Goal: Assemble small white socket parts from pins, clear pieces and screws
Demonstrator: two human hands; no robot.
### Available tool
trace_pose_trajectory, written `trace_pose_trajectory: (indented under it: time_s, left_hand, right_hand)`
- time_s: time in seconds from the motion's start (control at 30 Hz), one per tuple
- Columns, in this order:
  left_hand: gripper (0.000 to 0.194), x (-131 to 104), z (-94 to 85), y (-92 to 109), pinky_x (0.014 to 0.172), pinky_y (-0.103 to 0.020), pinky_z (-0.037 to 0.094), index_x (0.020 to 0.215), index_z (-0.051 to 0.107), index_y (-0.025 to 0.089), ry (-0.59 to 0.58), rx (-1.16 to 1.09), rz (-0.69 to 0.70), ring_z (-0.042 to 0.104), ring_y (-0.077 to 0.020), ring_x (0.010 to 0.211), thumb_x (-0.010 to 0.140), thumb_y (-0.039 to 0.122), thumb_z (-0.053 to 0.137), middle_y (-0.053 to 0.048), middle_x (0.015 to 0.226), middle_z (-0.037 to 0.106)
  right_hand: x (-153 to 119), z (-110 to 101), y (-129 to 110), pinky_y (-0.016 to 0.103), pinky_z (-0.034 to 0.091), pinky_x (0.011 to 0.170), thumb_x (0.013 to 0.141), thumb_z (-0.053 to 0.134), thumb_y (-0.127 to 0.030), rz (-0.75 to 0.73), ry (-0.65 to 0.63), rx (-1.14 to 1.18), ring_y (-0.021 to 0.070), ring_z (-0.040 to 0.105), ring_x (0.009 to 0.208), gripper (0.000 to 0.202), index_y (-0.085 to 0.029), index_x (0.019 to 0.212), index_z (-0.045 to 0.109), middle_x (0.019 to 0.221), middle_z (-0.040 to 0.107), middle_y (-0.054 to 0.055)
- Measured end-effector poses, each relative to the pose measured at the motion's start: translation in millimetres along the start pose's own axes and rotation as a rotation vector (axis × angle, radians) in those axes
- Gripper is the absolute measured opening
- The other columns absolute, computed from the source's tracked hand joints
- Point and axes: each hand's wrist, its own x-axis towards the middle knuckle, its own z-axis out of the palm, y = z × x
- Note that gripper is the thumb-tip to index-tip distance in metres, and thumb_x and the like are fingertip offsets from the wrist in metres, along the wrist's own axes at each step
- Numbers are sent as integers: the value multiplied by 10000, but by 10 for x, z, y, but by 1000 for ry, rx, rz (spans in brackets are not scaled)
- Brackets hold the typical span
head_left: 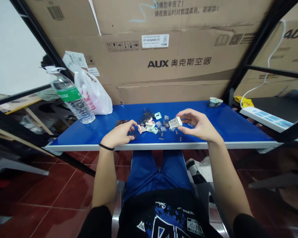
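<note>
Pinching a clear case point(174, 123) in the right hand point(198, 126) — holding the left hand point(119, 133) beside pink pieces point(141, 129) on the counter point(238, 127) — cannot tell its grip.

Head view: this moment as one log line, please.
right hand: holds cream-and-clear plastic piece | left hand: beside pink piece, contact unclear | blue tabletop: small plastic parts

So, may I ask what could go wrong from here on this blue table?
The small, flat, brass-coloured strips lie near the front edge of the blue table; a passing wrist might sweep some off.
The clear plastic piece with a cream end, pinched by the right grip, could slip and fall.
</note>
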Motion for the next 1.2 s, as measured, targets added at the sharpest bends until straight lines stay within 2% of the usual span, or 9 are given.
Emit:
trace_pose_trajectory:
  time_s: [0.23, 0.53, 0.63, 0.73, 0.8, 0.87, 0.97, 1.07, 1.2]
  left_hand:
    - [540, 197, 100, 8, 940, -401, 571, 1304, 525, 215, 3, 38, -116, 729, -299, 1103, 797, 210, 709, -118, 1146, 740]
    - [736, 322, 224, -4, 996, -427, 551, 1562, 382, 219, 11, 73, -134, 721, -333, 1182, 890, 231, 683, -149, 1234, 747]
    - [823, 303, 234, -9, 1004, -426, 555, 1595, 363, 215, 49, 85, -127, 686, -346, 1251, 865, 254, 740, -176, 1366, 679]
    - [882, 208, 184, 88, 1087, -513, 515, 1610, 367, 203, 173, 143, -113, 584, -407, 1376, 843, 305, 791, -211, 1510, 547]
    - [823, 115, 135, 229, 1155, -565, 459, 1586, 412, 195, 277, 132, -12, 519, -420, 1436, 863, 326, 784, -205, 1514, 537]
    - [663, 17, 104, 425, 1189, -556, 437, 1520, 501, 210, 327, 33, 199, 533, -375, 1428, 919, 350, 741, -166, 1483, 581]
    - [482, -94, 134, 753, 1049, -446, 564, 1381, 633, 243, 294, -246, 471, 673, -280, 1219, 945, 414, 744, -105, 1368, 671]
    - [455, -130, 236, 1002, 922, -375, 607, 1356, 661, 247, 414, -438, 539, 688, -242, 1133, 936, 384, 770, -97, 1271, 703]
    - [340, -88, 359, 1126, 871, -352, 613, 1261, 727, 239, 507, -558, 575, 673, -238, 1137, 944, 359, 764, -104, 1225, 704]
  right_hand:
    - [1, 11, -28, 397, 629, 1000, 821, 863, -301, -45, -35, -22, 222, 725, 1096, 409, -244, 1193, 702, 1224, 699, 65]
    - [18, 59, 6, 311, 630, 782, 839, 852, -382, 77, -25, 126, 172, 719, 890, 352, -219, 1126, 732, 1107, 734, 62]
    - [37, 88, 46, 303, 614, 783, 816, 870, -385, 70, -40, 240, 186, 730, 927, 360, -215, 1109, 750, 1115, 752, 71]
    - [60, 143, 92, 329, 619, 826, 784, 892, -403, 83, -79, 404, 196, 740, 940, 399, -223, 1115, 760, 1075, 769, 63]
    - [73, 198, 109, 363, 632, 842, 764, 902, -420, 100, -105, 519, 206, 752, 919, 414, -227, 1103, 762, 1039, 775, 56]
    - [82, 259, 113, 392, 644, 846, 751, 905, -434, 126, -130, 617, 219, 765, 903, 425, -224, 1090, 757, 1028, 781, 59]
    - [83, 344, 109, 378, 653, 813, 758, 889, -446, 178, -160, 714, 223, 783, 870, 441, -218, 1104, 741, 1043, 785, 69]
    - [78, 413, 100, 310, 649, 748, 765, 875, -440, 206, -186, 797, 198, 787, 826, 437, -215, 1116, 740, 1037, 784, 63]
    - [74, 487, 86, 253, 637, 696, 779, 860, -421, 217, -214, 873, 159, 759, 794, 408, -210, 1110, 750, 1000, 780, 54]
